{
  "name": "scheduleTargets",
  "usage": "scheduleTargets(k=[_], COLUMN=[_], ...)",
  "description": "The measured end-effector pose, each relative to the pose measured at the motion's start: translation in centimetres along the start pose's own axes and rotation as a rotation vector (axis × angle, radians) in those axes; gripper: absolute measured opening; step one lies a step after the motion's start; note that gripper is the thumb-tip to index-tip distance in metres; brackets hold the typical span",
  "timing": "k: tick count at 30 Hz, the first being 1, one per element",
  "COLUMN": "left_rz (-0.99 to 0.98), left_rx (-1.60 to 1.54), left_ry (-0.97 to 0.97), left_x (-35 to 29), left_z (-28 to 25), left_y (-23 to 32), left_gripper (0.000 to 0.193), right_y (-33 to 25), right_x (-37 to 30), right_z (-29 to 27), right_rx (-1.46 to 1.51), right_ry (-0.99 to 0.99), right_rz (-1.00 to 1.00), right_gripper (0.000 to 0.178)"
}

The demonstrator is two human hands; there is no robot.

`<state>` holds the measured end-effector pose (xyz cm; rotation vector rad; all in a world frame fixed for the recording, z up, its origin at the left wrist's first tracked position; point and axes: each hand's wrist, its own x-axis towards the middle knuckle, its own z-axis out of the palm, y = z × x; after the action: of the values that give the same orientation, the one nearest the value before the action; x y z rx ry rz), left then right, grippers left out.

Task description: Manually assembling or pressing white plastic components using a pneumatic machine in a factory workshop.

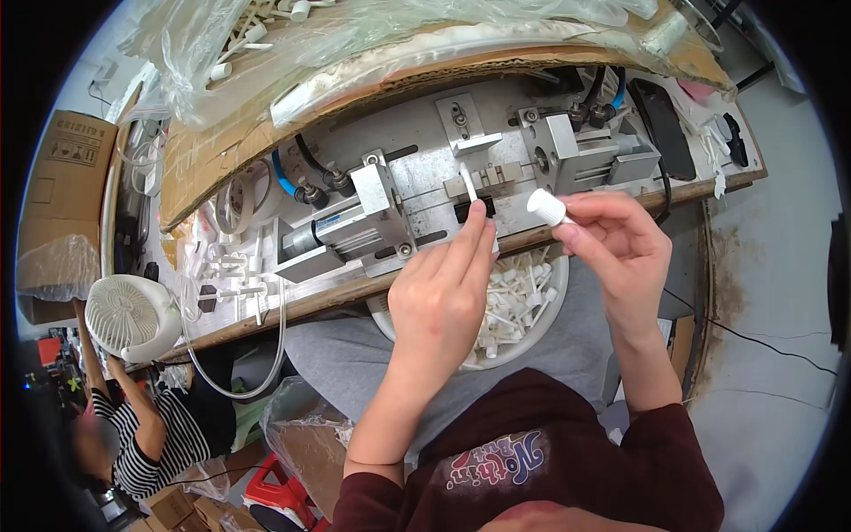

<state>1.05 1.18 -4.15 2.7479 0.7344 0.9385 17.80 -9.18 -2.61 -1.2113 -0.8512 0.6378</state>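
Note:
My right hand [625,244] pinches a white ribbed cap [547,207] between thumb and fingers, to the right of the metal fixture. My left hand [439,297] has its fingers stretched out together, and its index fingertip touches the near end of a thin white rod [467,181]. That rod lies across a small metal block [501,177] in the middle of the fixture; the left thumb is hidden. One pneumatic cylinder [341,226] stands left of the block, another [598,151] right of it. Below my hands, a white basin [560,306] on my lap holds many white plastic parts.
A cardboard shelf [213,168] with plastic bags and more white parts overhangs the fixture. White pieces and a looped clear tube [281,346] lie at the left, beside a white fan [133,317]. A black phone [665,129] lies far right. Another person in stripes [173,434] works lower left.

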Motion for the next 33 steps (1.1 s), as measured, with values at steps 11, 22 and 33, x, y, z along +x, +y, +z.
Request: scheduleTargets(k=[11,22,33], left_rz=[-0.068,-0.159,-0.141], left_rx=[-0.05,-0.691,-0.529], left_ry=[-0.077,0.085,0.124], left_x=[1.0,0.2,-1.9], left_z=[-0.6,-5.8,-4.5], left_y=[-0.2,0.1,0.4], left_gripper=[0.031,0.048,0.036], right_y=[-1.6,-3.8,-0.4], right_x=[0.9,6.2,26.9], right_z=[-1.5,2.3,14.3], right_rx=[0.059,0.086,-1.294], right_ry=[-0.063,-0.336,-0.095], right_rz=[0.264,0.259,-0.521], right_gripper=[0.025,0.037,0.064])
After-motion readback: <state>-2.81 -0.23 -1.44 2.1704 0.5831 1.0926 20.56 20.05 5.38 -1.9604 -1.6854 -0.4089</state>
